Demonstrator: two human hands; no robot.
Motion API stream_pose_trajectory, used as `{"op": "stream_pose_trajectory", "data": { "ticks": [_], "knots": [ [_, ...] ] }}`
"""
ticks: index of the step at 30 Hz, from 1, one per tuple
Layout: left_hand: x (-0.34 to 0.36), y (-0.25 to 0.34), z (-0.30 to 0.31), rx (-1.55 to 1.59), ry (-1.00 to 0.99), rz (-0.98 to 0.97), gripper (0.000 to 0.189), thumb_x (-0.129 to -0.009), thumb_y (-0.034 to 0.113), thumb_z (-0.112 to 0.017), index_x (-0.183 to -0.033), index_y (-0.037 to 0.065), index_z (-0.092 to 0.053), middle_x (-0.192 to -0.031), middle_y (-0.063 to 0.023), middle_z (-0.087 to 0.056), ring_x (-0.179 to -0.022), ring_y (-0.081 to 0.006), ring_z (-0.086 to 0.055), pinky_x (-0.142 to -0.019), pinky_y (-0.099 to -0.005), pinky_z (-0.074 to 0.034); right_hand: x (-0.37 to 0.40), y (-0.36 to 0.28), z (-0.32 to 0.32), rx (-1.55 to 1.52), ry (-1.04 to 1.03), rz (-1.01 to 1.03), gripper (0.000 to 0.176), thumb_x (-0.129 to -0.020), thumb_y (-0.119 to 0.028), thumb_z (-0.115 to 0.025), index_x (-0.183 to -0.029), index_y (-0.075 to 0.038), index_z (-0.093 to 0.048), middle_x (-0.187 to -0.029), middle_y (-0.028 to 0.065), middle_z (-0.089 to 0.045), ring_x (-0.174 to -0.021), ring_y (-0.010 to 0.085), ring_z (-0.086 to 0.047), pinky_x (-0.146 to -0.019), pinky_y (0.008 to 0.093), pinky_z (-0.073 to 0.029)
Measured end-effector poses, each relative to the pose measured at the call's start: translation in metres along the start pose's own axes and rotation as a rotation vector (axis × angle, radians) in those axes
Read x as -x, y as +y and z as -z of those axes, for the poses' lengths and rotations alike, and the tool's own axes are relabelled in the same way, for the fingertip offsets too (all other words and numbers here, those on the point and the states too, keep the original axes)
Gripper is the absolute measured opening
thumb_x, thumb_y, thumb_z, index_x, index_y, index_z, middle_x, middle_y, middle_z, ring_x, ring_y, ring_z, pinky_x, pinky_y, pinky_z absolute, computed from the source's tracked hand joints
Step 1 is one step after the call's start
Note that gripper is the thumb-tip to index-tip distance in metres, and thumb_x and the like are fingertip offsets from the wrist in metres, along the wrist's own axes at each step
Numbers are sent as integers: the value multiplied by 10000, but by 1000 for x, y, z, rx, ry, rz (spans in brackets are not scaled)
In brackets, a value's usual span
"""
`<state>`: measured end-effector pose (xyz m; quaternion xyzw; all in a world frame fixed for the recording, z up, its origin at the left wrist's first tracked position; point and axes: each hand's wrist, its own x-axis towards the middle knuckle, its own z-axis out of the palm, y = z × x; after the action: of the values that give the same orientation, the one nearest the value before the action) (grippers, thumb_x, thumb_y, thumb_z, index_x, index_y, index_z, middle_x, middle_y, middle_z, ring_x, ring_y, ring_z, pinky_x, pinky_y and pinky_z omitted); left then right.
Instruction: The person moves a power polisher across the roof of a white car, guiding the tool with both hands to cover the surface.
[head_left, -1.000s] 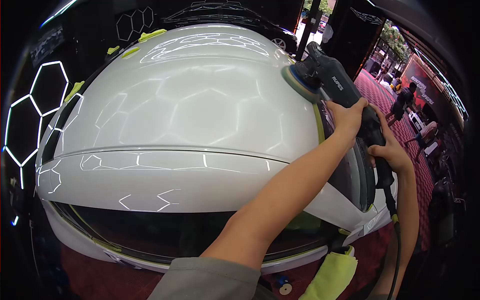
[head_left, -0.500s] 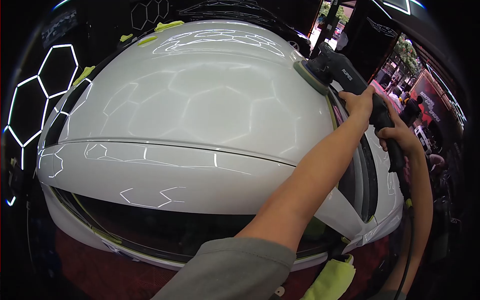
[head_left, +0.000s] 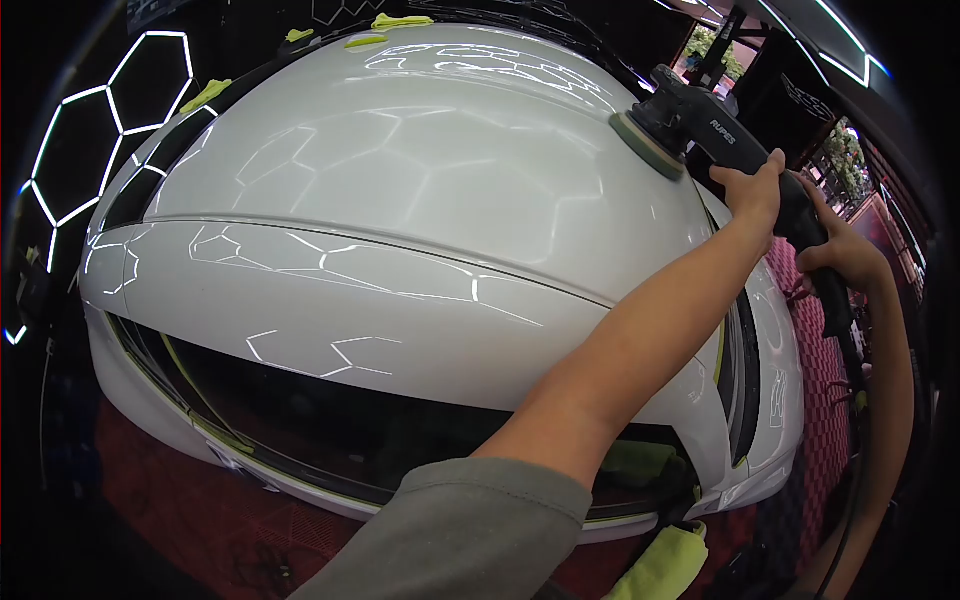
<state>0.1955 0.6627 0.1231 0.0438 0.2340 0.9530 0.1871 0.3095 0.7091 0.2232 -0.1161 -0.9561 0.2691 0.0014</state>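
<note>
Both of my hands hold a black polisher [head_left: 725, 135] marked RUPES. Its round green-edged pad [head_left: 648, 147] meets the white car roof [head_left: 400, 180] near the windshield end. My left hand [head_left: 750, 195] wraps around the front of the polisher's body, thumb toward the pad. Farther back, my right hand [head_left: 848, 252] is closed around the rear handle. A black cord [head_left: 856, 470] runs down from that handle, beside my right forearm. The pad's underside is hidden against the roof.
Yellow-green cloths [head_left: 402, 21] lie along the roof's far edge, and another cloth [head_left: 660, 565] hangs near my left sleeve. Green tape [head_left: 215, 432] lines the side window [head_left: 330, 420]. Hexagonal lights [head_left: 120, 130] glow on the dark wall. Red floor tiles [head_left: 825, 400] show at right.
The camera view has turned, so the car appears shifted right and up. Relative to the roof, the polisher's pad has moved slightly inward from the windshield edge. Both hands keep their hold.
</note>
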Motion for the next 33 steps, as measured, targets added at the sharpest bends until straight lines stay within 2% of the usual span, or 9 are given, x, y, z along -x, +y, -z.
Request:
{"op": "stream_pose_trajectory", "data": {
  "ticks": [5,7,11,13,16,23,26,28,33],
  "knots": [
    [-6,-3,-1,30,-10,10,1003,-838,329,-772,-1486,-69,-119,-1403,-324,-463,-1278,-392,-534,-1097,-409,-402,4,-12,-7,83,28,-67,1109,-595,29,-655,-1591,-235,-245,-1057,129,-604,-689,172,-640,-637,300,-556],
    [-9,-5,0,46,-4,13,1004,-837,332,-772,-1490,-62,-119,-1419,-329,-453,-1285,-397,-534,-1097,-409,-405,-1,-2,-8,93,65,15,1129,-626,55,-608,-1621,-229,-159,-764,114,-629,-490,176,-613,-467,316,-525],
    [-11,-2,2,109,-77,-23,1021,-841,333,-766,-1504,-62,-97,-1441,-341,-433,-1308,-402,-521,-1110,-400,-400,-2,-3,-1,135,23,-4,1092,-611,42,-631,-1584,-267,-246,-861,115,-602,-570,185,-607,-544,317,-541],
    [-14,-1,-1,78,-25,7,1065,-830,312,-781,-1502,-42,-33,-1340,-281,-469,-1164,-353,-593,-931,-455,-555,-9,9,2,118,34,85,1066,-629,37,-620,-1582,-260,-245,-762,104,-588,-542,185,-608,-526,322,-539],
    [3,6,3,37,-32,8,1005,-849,324,-745,-1502,-61,-85,-1426,-339,-439,-1306,-411,-512,-1108,-420,-407,-10,14,4,78,16,84,1035,-651,21,-610,-1580,-253,-246,-723,100,-579,-522,182,-606,-499,323,-532],
    [12,27,13,16,-52,3,1014,-847,306,-743,-1498,-61,-57,-1410,-338,-440,-1285,-408,-518,-1085,-425,-432,-6,-5,-2,93,-9,111,1020,-657,1,-590,-1589,-225,-244,-669,103,-572,-477,177,-592,-465,325,-520],
    [15,48,24,22,-115,15,1012,-844,287,-749,-1498,-51,-55,-1393,-320,-461,-1228,-394,-564,-1021,-480,-481,1,-24,-14,90,-12,105,1033,-650,-12,-597,-1595,-217,-234,-658,104,-573,-478,178,-598,-466,327,-523],
    [15,48,26,-49,-86,11,976,-868,363,-761,-1448,-36,-85,-1267,-274,-523,-1014,-386,-672,-795,-622,-594,1,-19,-14,114,-1,89,1032,-655,-19,-601,-1595,-232,-234,-661,101,-577,-476,180,-600,-464,330,-526],
    [37,83,53,-103,-116,-5,924,-878,386,-754,-1419,-37,-136,-1250,-270,-542,-1000,-371,-683,-788,-623,-592,15,-53,-44,150,43,103,1038,-655,-21,-608,-1596,-243,-230,-663,99,-582,-470,184,-602,-459,331,-529]
  ]
}}
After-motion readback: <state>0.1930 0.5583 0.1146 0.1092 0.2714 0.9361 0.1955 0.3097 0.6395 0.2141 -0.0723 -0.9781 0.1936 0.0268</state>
